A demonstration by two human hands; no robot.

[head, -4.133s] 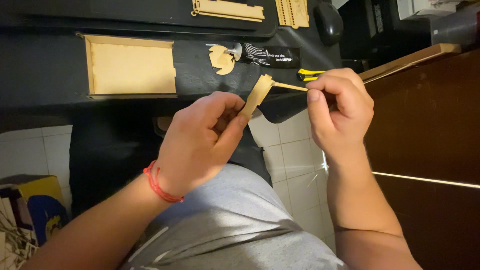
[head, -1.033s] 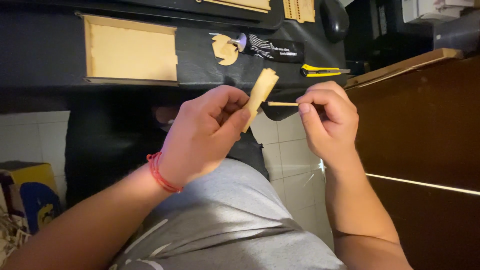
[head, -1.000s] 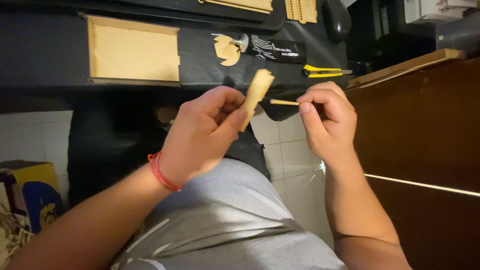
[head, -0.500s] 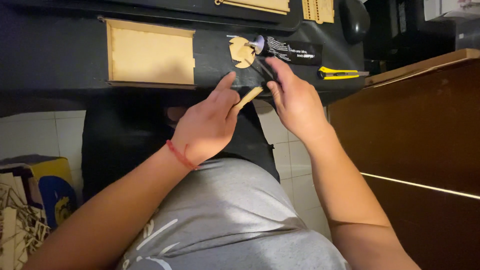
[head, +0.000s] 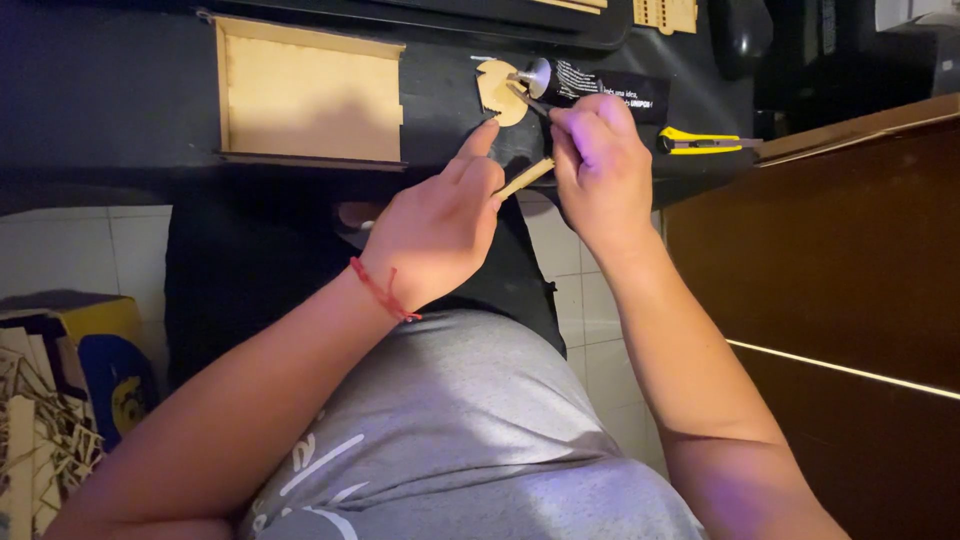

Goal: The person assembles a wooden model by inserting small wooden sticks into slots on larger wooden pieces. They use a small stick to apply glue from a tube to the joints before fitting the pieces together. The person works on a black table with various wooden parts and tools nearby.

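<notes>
My left hand (head: 440, 225) holds a thin flat wooden piece (head: 524, 179) edge-on, with its index finger raised toward the black desk (head: 120, 100). My right hand (head: 598, 160) pinches a thin stick (head: 528, 100) whose tip reaches a small round wooden scrap (head: 498, 92) lying on the desk next to the nozzle of a black glue tube (head: 600, 85). Both hands are close together at the desk's near edge.
A shallow wooden tray-like panel (head: 308, 92) lies on the desk to the left. A yellow utility knife (head: 700, 141) rests to the right of the tube. A brown wooden cabinet (head: 850, 240) stands at the right. A box of wooden offcuts (head: 45, 430) sits on the tiled floor.
Both hands have moved from in front of my body up to the desk. The right hand's stick now reaches the round scrap by the glue tube; the left still holds the flat piece.
</notes>
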